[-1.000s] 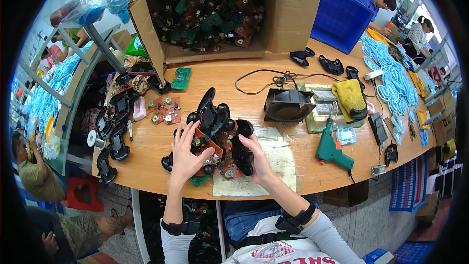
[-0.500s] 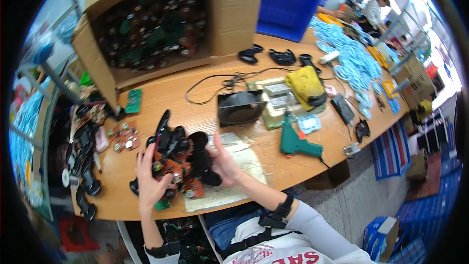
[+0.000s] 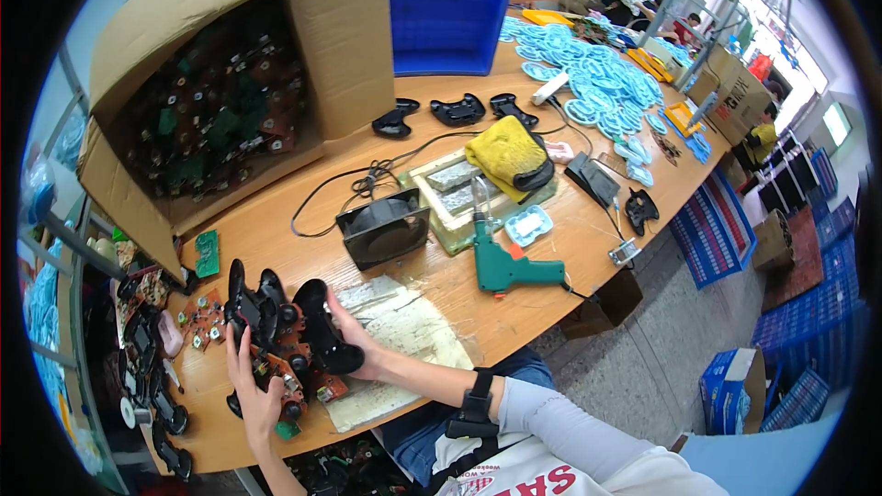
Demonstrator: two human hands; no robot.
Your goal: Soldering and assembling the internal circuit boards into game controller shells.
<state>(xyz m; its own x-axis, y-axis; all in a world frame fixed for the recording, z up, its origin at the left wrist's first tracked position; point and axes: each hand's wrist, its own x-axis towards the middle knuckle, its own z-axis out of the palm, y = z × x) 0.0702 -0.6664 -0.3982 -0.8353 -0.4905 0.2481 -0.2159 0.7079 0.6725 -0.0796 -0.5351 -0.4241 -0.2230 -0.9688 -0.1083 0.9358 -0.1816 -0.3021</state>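
A heap of black game controller shells and brown circuit boards with thumbsticks lies at the table's near left, between my two hands. My left hand clasps its left side, the fingers long against the shells and the thumb over a board. Against the right side, my right hand holds an upright black controller shell; its thumb points up and its other fingers are partly hidden behind the shell. Under the heap's right edge lies a worn, whitish mat. A few loose boards sit just left of the heap.
A large carton full of boards stands back left, beside a blue bin. A black fan, a green glue gun and a yellow cloth occupy mid-table. Light-blue rings pile up near co-workers at the far right.
The whole view has swung, so the table's contents sit further left in the picture. Both hands stay around the heap, and the right hand looks slightly closer against its shell.
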